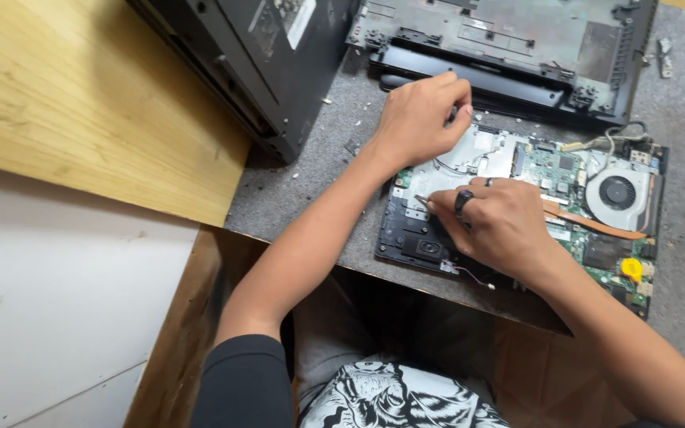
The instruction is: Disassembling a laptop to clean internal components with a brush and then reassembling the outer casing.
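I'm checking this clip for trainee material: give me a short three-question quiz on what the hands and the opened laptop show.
1. True or false: the cooling fan sits at the end of the laptop base away from the left hand.
2. Which hand wears dark rings? A) left B) right C) neither
3. What runs from the fan toward the right hand?

Key
1. True.
2. B: the rings are on the right hand.
3. A copper-coloured heat pipe.
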